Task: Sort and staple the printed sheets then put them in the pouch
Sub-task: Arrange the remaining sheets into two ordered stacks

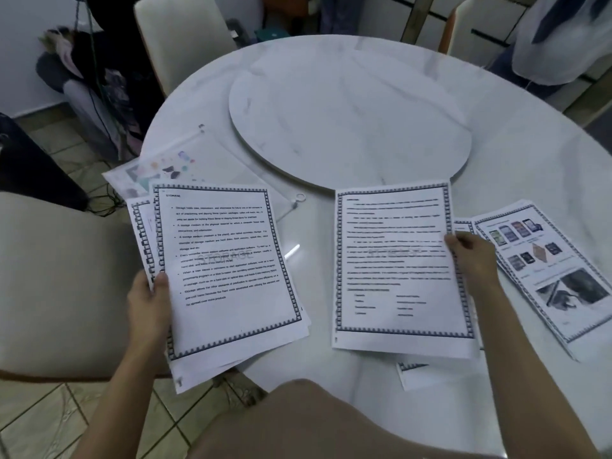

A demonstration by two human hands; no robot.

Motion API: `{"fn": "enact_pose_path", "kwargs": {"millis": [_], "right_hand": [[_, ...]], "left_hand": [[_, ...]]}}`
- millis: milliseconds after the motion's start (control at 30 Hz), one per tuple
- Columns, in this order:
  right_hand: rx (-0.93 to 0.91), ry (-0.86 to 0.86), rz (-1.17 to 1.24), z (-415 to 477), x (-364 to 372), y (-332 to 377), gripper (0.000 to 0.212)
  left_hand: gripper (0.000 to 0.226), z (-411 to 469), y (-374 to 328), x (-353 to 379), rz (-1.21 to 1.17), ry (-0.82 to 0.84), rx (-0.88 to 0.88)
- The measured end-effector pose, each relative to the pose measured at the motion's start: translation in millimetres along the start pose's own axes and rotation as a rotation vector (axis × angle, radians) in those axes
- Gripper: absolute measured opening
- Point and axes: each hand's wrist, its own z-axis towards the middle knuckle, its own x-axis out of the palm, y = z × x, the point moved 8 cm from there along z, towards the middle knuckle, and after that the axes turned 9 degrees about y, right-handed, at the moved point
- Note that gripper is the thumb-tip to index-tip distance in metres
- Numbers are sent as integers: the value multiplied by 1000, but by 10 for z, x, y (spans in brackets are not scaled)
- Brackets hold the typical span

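Head view. The left forearm enters from seven o'clock and rises to the left hand (149, 303), which grips a loose stack of white printed sheets with a dark patterned border (228, 270) at the stack's nine o'clock edge. The thumb lies on the top page and the other fingers are hidden beneath. The stack is fanned unevenly, and its near corner overhangs the edge of the round white marble table (496, 154).

The right forearm enters from five o'clock. The right hand (470, 256) pinches a single bordered sheet of dense text (397, 266) at its three o'clock edge, thumb on top and fingers curled behind the paper. Whether this sheet rests on the table or is lifted cannot be told.

A further bordered sheet (417, 372) shows only a corner at six o'clock of the single sheet. A pile of bordered sheets printed with pictures (546, 270) lies flat at three o'clock.

The clear plastic zip pouch (185, 160) lies flat at ten o'clock, its near part covered by the stack; its coloured contents are too blurred to identify.

A raised round marble turntable (347, 120) occupies twelve o'clock. A cream upholstered chair (49, 276) stands at nine o'clock. The body text on all pages is illegible.
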Motion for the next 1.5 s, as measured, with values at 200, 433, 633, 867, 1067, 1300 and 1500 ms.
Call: {"fn": "enact_pose_path", "kwargs": {"millis": [200,433,633,867,1067,1300,1500], "right_hand": [[89,-51,-125,72,-513,-505,32],[92,-40,-251,71,-538,-667,33],[-57,-121,-271,76,-412,-380,29],[-93,382,47,-293,715,122,29],[-103,719,253,-813,1554,495,26],[-87,688,357,-885,1723,651,17],[-67,659,347,-842,1812,644,17]], "left_hand": [[28,-220,-144,218,14,-5,60],[28,-398,-164,291,-23,-9,74],[29,-490,-214,317,-18,-8,103],[22,-521,-271,379,-142,21,116],[19,-449,-284,405,-260,73,66],[21,-335,-382,451,-292,180,92],[18,-257,-406,510,-262,298,99]]}}
